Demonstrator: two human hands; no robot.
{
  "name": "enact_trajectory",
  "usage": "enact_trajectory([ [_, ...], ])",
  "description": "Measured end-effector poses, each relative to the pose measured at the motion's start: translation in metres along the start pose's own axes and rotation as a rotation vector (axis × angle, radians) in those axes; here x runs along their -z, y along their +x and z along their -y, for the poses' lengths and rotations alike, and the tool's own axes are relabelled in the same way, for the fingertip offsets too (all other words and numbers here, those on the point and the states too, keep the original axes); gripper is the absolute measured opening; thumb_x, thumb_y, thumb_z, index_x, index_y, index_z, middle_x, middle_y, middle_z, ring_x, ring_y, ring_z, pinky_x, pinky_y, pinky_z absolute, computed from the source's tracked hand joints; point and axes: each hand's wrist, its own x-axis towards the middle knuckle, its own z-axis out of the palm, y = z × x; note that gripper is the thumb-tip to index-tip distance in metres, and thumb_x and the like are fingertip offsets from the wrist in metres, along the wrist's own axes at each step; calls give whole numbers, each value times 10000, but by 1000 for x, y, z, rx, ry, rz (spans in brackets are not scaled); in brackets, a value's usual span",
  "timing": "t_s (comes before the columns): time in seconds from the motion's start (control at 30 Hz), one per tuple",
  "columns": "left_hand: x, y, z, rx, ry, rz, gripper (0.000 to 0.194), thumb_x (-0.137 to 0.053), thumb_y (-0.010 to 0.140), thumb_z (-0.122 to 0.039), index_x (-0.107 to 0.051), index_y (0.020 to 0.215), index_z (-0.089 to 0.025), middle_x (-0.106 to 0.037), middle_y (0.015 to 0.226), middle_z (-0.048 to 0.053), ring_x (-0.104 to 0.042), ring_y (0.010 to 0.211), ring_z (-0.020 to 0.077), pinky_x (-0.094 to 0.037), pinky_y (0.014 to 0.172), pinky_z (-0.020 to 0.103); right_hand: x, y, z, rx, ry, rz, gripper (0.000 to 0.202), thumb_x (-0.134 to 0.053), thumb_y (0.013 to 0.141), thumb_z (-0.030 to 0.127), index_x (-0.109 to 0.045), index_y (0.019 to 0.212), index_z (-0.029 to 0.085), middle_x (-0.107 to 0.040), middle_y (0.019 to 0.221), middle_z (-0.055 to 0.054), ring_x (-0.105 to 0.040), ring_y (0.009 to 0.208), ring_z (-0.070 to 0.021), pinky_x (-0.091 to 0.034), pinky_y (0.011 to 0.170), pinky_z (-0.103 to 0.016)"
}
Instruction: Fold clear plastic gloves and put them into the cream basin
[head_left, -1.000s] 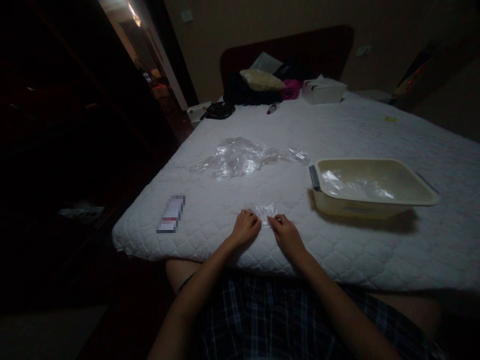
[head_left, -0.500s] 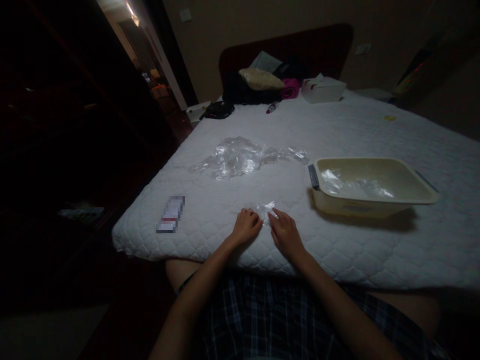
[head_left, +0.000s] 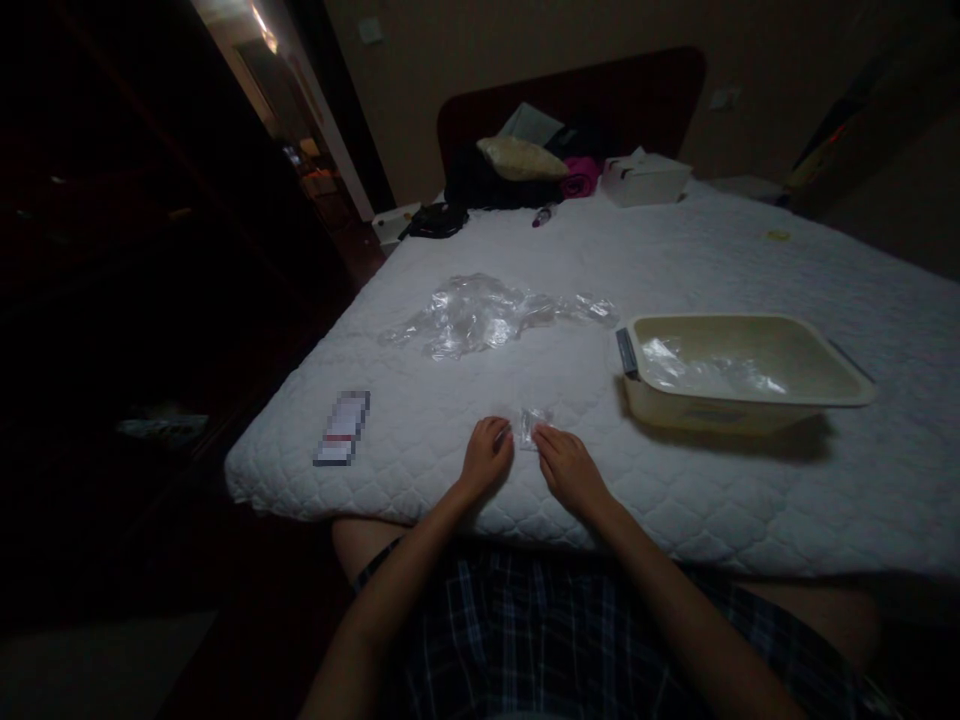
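My right hand [head_left: 568, 466] has its fingertips bunched on a small clear plastic piece [head_left: 527, 424], left of the tub [head_left: 664, 404]; honestly can't tell if that's a pinch or just a press. Left hand [head_left: 484, 460]'s curled farther from the tub, grip hidden. I'd call this piece flattened but unfinished. There's shiny film [head_left: 660, 362] in the tub, plus a crumpled clear heap [head_left: 480, 312] off its left, not yet sorted.

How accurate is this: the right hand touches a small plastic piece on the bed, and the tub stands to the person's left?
The side is wrong: the head view shows the tub to the person's right. The right hand touches the plastic piece on the bed.
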Motion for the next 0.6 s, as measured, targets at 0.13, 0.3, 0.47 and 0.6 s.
enact_trajectory([
  [0.13,-4,-4,4,-115,58,-13,349,-438,819,-169,-491,1164,-153,-513,1191,130,-448,1129,215,-383,948,419,-1,1,-1,0,22,-8,375,-426,805,115,-513,1169,125,-539,1207,-135,-470,1122,-231,-369,949,-408],
  [0.3,-4,-2,6,-301,94,120,479,-408,804,-84,-401,1273,-180,-452,1309,109,-318,1274,216,-345,998,448,-1,1,-2,-9,54,-22,386,-423,800,111,-513,1174,127,-545,1199,-138,-478,1118,-236,-380,947,-420],
  [0.47,-6,3,11,-399,74,151,420,-436,813,-107,-460,1226,-182,-520,1244,108,-352,1259,224,-380,968,462,-4,0,-5,-21,118,-62,381,-421,810,136,-500,1183,127,-560,1171,-140,-487,1112,-237,-384,953,-427],
  [0.6,-6,9,11,-418,84,154,358,-458,823,-141,-505,1176,-168,-560,1189,117,-403,1223,228,-397,948,451,-5,-1,-7,-45,212,-116,388,-432,816,172,-464,1202,154,-519,1208,-138,-466,1131,-240,-391,954,-447],
])
